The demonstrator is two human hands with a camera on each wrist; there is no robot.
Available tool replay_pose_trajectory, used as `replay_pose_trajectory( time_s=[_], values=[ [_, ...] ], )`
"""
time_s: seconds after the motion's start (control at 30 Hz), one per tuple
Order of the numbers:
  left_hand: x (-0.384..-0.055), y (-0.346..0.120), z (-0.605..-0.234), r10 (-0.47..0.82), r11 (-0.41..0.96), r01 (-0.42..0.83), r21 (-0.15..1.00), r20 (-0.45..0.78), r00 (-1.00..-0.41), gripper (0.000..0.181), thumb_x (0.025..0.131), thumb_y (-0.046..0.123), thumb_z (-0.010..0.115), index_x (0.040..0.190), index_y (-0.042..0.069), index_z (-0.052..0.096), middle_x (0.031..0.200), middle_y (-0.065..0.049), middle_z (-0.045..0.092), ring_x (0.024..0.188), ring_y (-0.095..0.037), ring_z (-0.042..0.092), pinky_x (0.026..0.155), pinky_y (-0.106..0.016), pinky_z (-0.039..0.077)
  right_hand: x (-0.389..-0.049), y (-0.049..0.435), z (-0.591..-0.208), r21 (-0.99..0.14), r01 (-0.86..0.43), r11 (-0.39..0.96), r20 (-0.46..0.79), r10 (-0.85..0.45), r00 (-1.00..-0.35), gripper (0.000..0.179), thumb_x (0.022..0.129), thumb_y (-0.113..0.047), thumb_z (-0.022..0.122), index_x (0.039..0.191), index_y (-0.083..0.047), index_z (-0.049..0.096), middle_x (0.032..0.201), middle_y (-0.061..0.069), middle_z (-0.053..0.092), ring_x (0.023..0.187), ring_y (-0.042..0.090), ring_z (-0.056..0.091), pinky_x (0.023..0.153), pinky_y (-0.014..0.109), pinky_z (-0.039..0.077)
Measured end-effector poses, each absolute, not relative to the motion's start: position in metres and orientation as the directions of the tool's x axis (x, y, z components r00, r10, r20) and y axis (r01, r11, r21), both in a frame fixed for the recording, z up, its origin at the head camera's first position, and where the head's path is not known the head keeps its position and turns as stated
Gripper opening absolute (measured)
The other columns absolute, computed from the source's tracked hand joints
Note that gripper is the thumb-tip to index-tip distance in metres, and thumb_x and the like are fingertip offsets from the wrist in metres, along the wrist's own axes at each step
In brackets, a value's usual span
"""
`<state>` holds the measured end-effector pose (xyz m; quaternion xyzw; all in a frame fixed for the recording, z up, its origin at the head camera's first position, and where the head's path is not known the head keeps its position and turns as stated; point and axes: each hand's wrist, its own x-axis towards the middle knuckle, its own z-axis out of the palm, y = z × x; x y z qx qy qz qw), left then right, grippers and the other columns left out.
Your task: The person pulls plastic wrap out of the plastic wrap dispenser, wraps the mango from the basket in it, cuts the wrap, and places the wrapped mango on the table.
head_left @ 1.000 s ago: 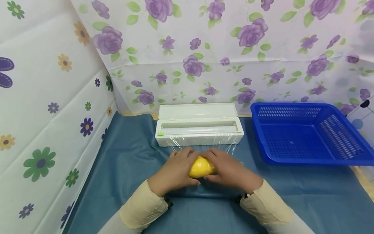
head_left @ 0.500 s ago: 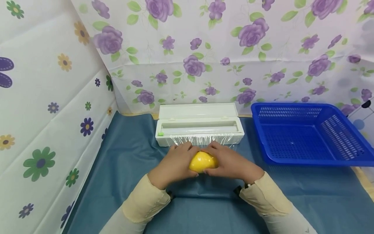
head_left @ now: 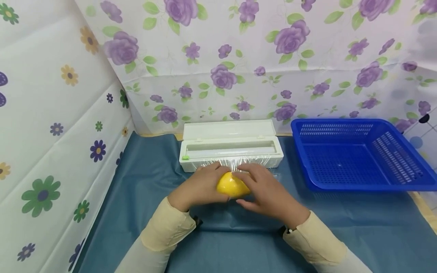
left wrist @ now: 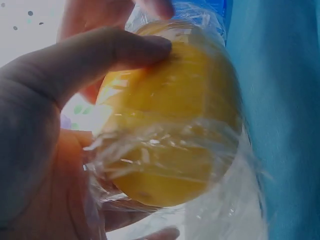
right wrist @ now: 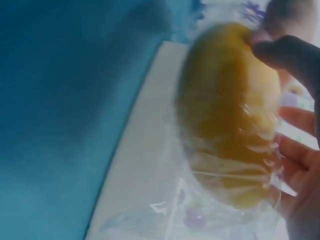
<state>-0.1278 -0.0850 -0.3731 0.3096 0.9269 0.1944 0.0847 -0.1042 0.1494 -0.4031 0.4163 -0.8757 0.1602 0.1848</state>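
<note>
A smooth yellow oval fruit (head_left: 233, 185), wrapped in clear plastic film, is between the two hands in the head view. My left hand (head_left: 203, 187) grips it from the left, its thumb lying across the fruit's skin in the left wrist view. On the other side my right hand (head_left: 268, 193) reaches fingers over the fruit's top, while its thumb stands apart below. Crinkled cling film (left wrist: 172, 135) covers the fruit and stretches back to the white cling film dispenser (head_left: 232, 163). That box has its lid raised and a film roll (head_left: 232, 152) inside.
A blue plastic basket (head_left: 307, 167) stands at the right. A dark teal cloth (head_left: 146, 170) covers the table, with flowered sheets hanging behind and at the left. A small green slider (head_left: 186, 157) sits at the dispenser's left front edge.
The hands have brought the fruit slightly nearer the dispenser, and the film between has bunched. My right hand has loosened, its thumb moving off the fruit. The head view has shifted slightly.
</note>
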Motion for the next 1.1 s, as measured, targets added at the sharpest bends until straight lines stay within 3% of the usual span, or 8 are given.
replay_pose_trajectory(
  time_s=[0.13, 0.3, 0.63, 0.73, 0.9, 1.1],
  values=[
    [-0.134, -0.088, -0.376, 0.593, 0.705, 0.483, 0.52, -0.058, -0.803, 0.068, 0.079, 0.04, 0.08, 0.136, 0.014, 0.055, 0.106, 0.001, 0.062, 0.084, -0.013, 0.055, 0.078, -0.037, 0.045, -0.103, 0.149, -0.411, -0.064, -0.798, 0.599, 0.47, -0.687, -0.554, 0.078, 0.079, -0.037, 0.087, 0.143, -0.012, 0.05, 0.141, 0.014, 0.052, 0.134, 0.03, 0.048, 0.117, 0.056, 0.037],
    [-0.142, -0.091, -0.378, 0.585, 0.666, 0.411, 0.623, -0.094, -0.806, 0.061, 0.079, 0.039, 0.08, 0.129, 0.016, 0.054, 0.102, 0.003, 0.061, 0.079, -0.014, 0.058, 0.071, -0.03, 0.052, -0.106, 0.151, -0.419, -0.052, -0.776, 0.629, 0.445, -0.681, -0.582, 0.088, 0.078, -0.03, 0.089, 0.152, -0.015, 0.043, 0.146, 0.013, 0.049, 0.139, 0.028, 0.043, 0.12, 0.057, 0.031],
    [-0.151, -0.094, -0.38, 0.616, 0.654, 0.466, 0.595, -0.062, -0.785, 0.052, 0.089, 0.047, 0.072, 0.13, 0.018, 0.058, 0.1, 0.005, 0.066, 0.082, -0.011, 0.059, 0.074, -0.029, 0.051, -0.121, 0.154, -0.424, -0.06, -0.768, 0.637, 0.444, -0.672, -0.592, 0.089, 0.079, -0.028, 0.088, 0.152, -0.013, 0.041, 0.142, 0.011, 0.052, 0.134, 0.026, 0.048, 0.12, 0.056, 0.031],
    [-0.151, -0.093, -0.379, 0.591, 0.669, 0.442, 0.597, -0.069, -0.804, 0.064, 0.088, 0.053, 0.072, 0.139, 0.018, 0.054, 0.109, 0.004, 0.066, 0.089, -0.014, 0.059, 0.08, -0.032, 0.051, -0.126, 0.155, -0.422, -0.078, -0.77, 0.633, 0.438, -0.672, -0.597, 0.086, 0.08, -0.03, 0.086, 0.151, -0.011, 0.042, 0.14, 0.011, 0.054, 0.132, 0.027, 0.049, 0.119, 0.055, 0.033],
    [-0.141, -0.09, -0.375, 0.522, 0.73, 0.454, 0.511, 0.013, -0.853, 0.091, 0.08, 0.057, 0.08, 0.152, 0.015, 0.044, 0.139, -0.005, 0.057, 0.118, -0.025, 0.054, 0.105, -0.048, 0.043, -0.132, 0.154, -0.417, -0.12, -0.751, 0.65, 0.414, -0.655, -0.633, 0.08, 0.08, -0.034, 0.085, 0.146, -0.009, 0.046, 0.139, 0.011, 0.056, 0.129, 0.027, 0.052, 0.119, 0.054, 0.034],
    [-0.129, -0.085, -0.383, 0.555, 0.768, 0.588, 0.256, 0.195, -0.809, 0.091, 0.068, 0.051, 0.092, 0.141, 0.014, 0.052, 0.133, -0.013, 0.051, 0.126, -0.033, 0.051, 0.114, -0.058, 0.034, -0.137, 0.154, -0.411, -0.231, -0.734, 0.638, 0.376, -0.638, -0.672, 0.074, 0.078, -0.031, 0.086, 0.138, -0.008, 0.05, 0.135, 0.01, 0.059, 0.123, 0.028, 0.057, 0.112, 0.052, 0.043]
  ],
)
